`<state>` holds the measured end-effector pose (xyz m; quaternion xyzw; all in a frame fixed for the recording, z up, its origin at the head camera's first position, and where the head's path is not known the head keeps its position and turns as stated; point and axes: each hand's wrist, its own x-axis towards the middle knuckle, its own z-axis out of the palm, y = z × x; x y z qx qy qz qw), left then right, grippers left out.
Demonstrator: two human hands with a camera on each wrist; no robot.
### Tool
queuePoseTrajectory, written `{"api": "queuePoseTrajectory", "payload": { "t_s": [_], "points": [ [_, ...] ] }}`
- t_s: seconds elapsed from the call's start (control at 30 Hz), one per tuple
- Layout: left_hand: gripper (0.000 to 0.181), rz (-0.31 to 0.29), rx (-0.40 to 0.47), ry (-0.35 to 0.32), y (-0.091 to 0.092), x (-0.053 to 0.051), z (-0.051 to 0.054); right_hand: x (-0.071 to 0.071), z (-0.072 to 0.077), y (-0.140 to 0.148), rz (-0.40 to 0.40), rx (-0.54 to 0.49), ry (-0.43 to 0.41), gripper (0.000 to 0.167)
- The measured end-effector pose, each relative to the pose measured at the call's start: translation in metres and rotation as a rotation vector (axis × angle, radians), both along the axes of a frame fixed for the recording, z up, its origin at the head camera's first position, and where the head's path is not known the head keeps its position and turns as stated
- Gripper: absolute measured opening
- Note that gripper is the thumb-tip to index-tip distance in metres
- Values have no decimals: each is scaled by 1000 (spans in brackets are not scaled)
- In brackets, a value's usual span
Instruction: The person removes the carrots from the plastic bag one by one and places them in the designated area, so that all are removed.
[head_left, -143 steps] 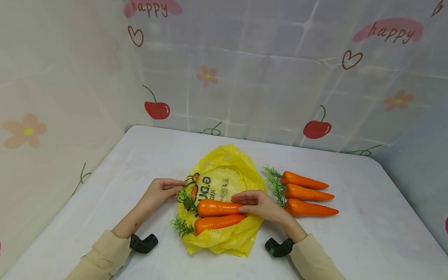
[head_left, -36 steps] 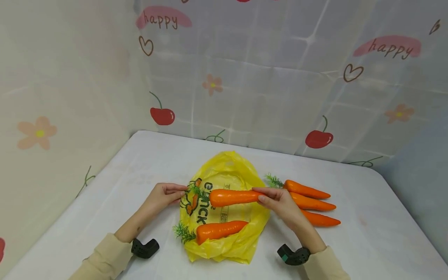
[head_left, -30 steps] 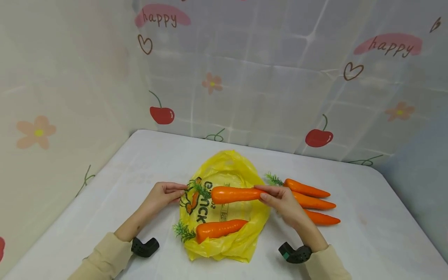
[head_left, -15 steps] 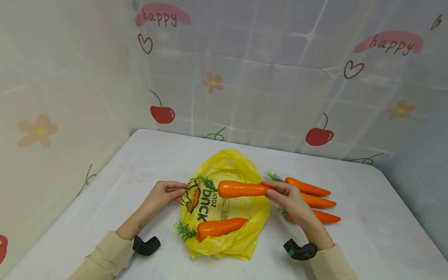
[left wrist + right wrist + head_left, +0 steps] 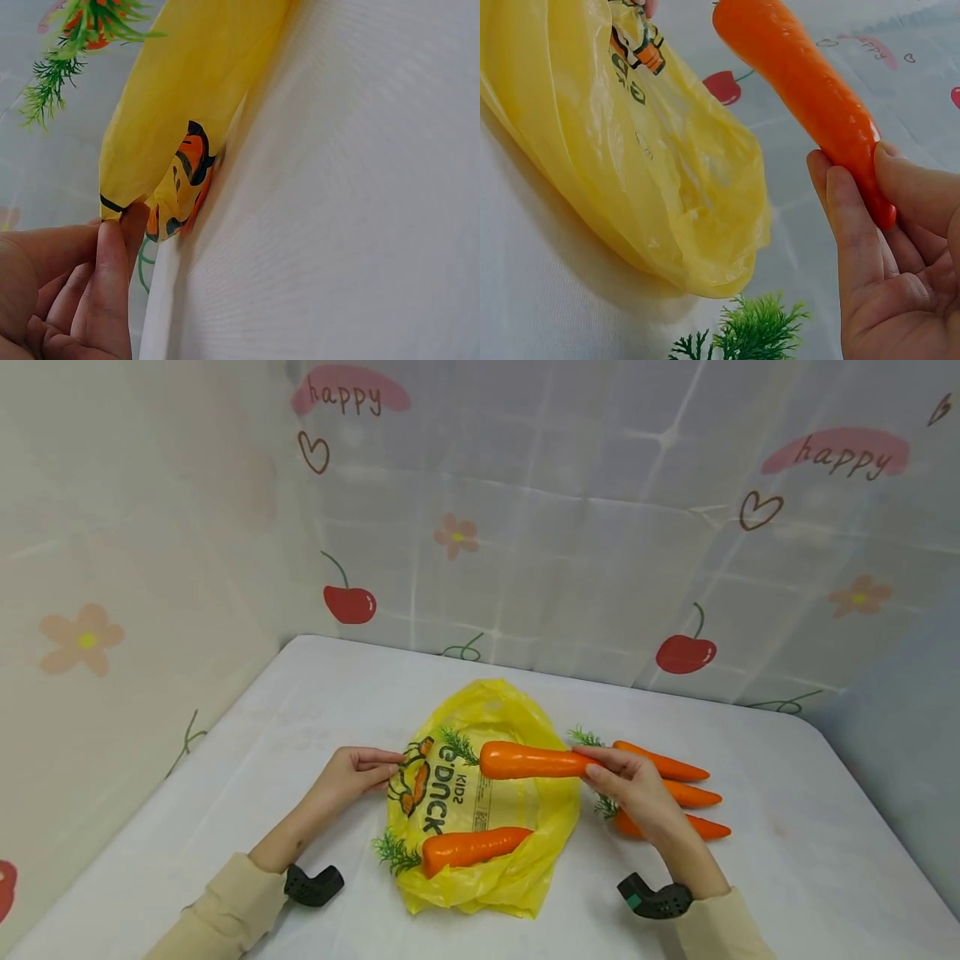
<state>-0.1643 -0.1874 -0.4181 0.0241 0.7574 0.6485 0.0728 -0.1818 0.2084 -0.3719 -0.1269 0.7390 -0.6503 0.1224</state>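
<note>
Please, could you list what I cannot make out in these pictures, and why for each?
Head view: the thick end of the middle carrot among the three at right, behind the right hand.
Head view: the underside of the nearest carrot, behind a fold of the bag.
Head view: the small print on it, too small to read.
Right wrist view: what bears the leaves, cut off by the bottom edge.

At bottom, the person is wearing beige sleeves (image 5: 225, 906) and curved black wrist devices (image 5: 313, 887), one showing a green patch (image 5: 634, 902).
</note>
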Motion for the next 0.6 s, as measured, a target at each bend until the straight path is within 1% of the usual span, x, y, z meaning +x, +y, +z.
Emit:
{"api": "queuePoseTrajectory", "payload": {
  "t_s": [0.1,0.27,0.33,0.43,0.6],
  "points": [
    [28,-7,-6,8,-2,0,1,-1,1,2,-12,-12,-27,42],
    [28,-17,17,6,0,1,3,2,2,7,-51,28,-55,44],
    [28,-14,22,5,0,1,4,2,3,9,-58,48,-50,44],
    [28,-11,20,5,0,1,4,3,5,11,-58,38,-51,43],
    [28,-13,11,9,-1,1,2,3,6,16,-46,7,-30,36]
  ]
}}
